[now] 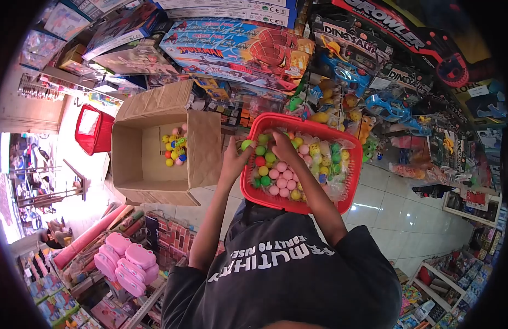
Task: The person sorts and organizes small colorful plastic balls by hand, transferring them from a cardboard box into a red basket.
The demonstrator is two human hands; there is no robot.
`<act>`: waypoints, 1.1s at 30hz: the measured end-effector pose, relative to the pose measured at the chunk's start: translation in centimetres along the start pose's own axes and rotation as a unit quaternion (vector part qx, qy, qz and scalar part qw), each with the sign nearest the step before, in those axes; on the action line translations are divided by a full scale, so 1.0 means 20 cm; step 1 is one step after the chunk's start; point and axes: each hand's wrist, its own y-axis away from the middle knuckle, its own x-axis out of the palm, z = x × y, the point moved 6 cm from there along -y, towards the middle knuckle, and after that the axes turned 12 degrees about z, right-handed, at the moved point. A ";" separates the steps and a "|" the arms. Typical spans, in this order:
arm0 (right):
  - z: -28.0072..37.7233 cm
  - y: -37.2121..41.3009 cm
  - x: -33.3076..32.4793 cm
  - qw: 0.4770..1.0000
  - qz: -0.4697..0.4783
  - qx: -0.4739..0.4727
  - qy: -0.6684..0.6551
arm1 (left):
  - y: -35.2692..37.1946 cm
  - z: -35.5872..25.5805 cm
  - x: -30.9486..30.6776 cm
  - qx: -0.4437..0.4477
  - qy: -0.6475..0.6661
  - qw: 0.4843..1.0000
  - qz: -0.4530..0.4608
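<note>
A red plastic basket [298, 206] stands in front of me with pink, green and yellow balls [283, 176] in it, plus clear bags of small toys at its right side. My left hand [237, 157] is at the basket's left rim, its fingers closed on a light green ball [246, 145]. Inside the basket, near its upper left part, is my right hand [285, 149]; its fingertips are among the balls, and what they hold, if anything, is hidden. To the left, an open cardboard box [125, 159] holds a small heap of coloured balls [175, 147].
Boxed toys [237, 49] and packaged dinosaur toys [369, 44] line the far side. A red basket [94, 130] stands beyond the cardboard box. Pink cases [127, 263] are at the lower left. White shelf racks [440, 285] stand at the lower right, beside the tiled floor [396, 214].
</note>
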 end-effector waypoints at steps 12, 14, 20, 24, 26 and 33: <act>0.43 0.12 -0.25 0.988 0.062 -0.054 -0.129 | -0.14 -0.03 0.16 -0.010 -0.028 0.996 0.082; 0.40 0.12 -0.24 0.988 0.064 -0.049 -0.130 | -0.13 -0.04 0.19 -0.030 0.025 0.995 0.095; 0.31 0.10 -0.23 0.984 0.046 -0.044 -0.166 | -0.09 -0.08 0.17 -0.058 0.109 0.991 0.057; 0.18 0.09 -0.15 1.000 0.011 -0.013 -0.008 | -0.06 -0.06 0.06 -0.034 0.109 0.992 0.047; 0.12 0.11 -0.10 0.997 -0.006 0.018 0.072 | -0.04 -0.03 0.03 -0.038 0.140 0.988 0.044; 0.10 0.17 -0.02 0.973 -0.054 -0.014 0.223 | 0.05 -0.01 0.08 -0.011 0.145 0.986 0.084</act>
